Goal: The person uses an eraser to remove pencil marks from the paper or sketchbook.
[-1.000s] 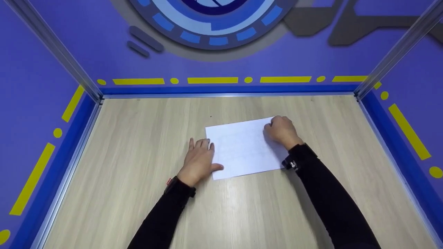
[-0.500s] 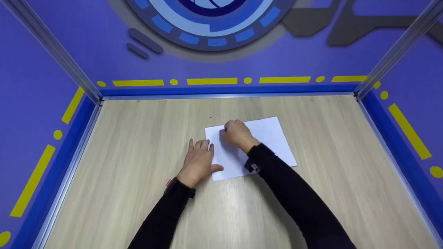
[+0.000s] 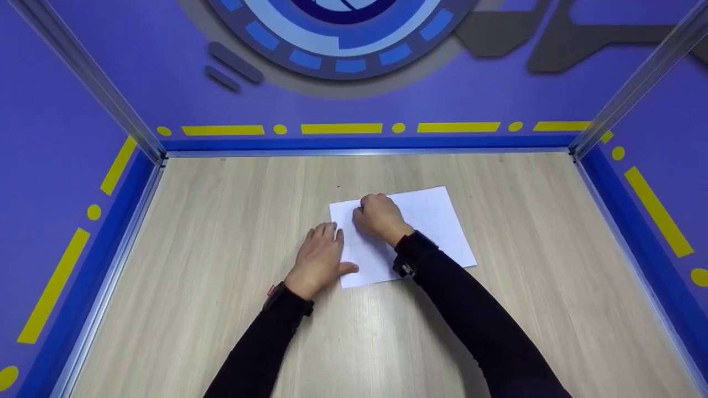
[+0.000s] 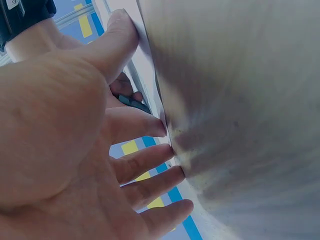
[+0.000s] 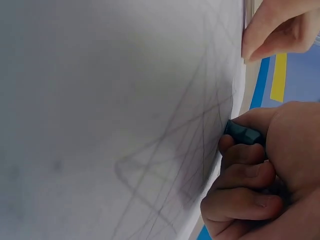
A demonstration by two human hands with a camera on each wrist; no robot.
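Note:
A white sheet of paper [image 3: 437, 226] lies slightly turned on the wooden table, with thin grey criss-crossing lines visible on it in the right wrist view. My left hand [image 3: 318, 257] rests at the sheet's left edge, fingers fairly straight and spread, the thumb on the paper. Over the upper left part of the sheet, my right hand [image 3: 381, 218] grips a small dark teal block [image 5: 242, 133] with curled fingers. One end of the block is right at the paper; the rest is hidden in the fist, and I cannot tell its kind.
The wooden table [image 3: 221, 232] extends around the sheet on all sides. Blue-purple panels with yellow markings, such as the back wall [image 3: 343, 110], enclose it at the back and both sides, with metal rails along the edges.
My right hand has swept left across the paper, from its upper right corner to its upper left part, and has stayed there over the last half second. The left hand has barely moved.

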